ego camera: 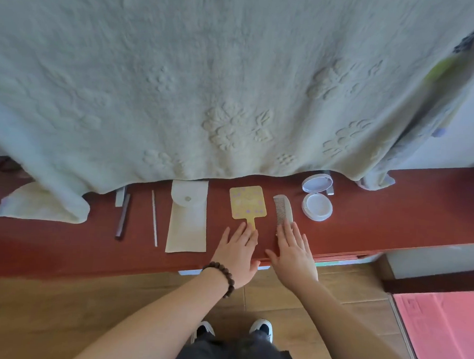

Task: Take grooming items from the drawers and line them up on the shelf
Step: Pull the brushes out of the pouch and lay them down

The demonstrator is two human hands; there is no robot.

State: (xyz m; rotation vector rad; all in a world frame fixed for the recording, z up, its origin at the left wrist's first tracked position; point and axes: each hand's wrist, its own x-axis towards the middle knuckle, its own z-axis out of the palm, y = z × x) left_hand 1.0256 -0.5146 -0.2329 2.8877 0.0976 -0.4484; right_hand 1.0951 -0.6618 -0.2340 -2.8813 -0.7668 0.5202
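Grooming items lie in a row on the red-brown shelf (379,214). From the left: a dark slim stick (122,217), a thin white stick (154,219), a cream pouch (187,220), a yellow hand mirror (247,203), a pale comb (283,213), an open round compact (317,197). My left hand (237,252) lies flat with fingers apart, its fingertips at the mirror's handle. My right hand (292,251) also rests flat and spread, fingertips touching the comb's near end. Neither hand grips anything.
A large pale green embossed blanket (208,81) hangs over the back of the shelf, its corner (45,205) draped on the left end. Wood-look floor and my shoes (261,327) are below. A pink mat (442,332) lies at the right.
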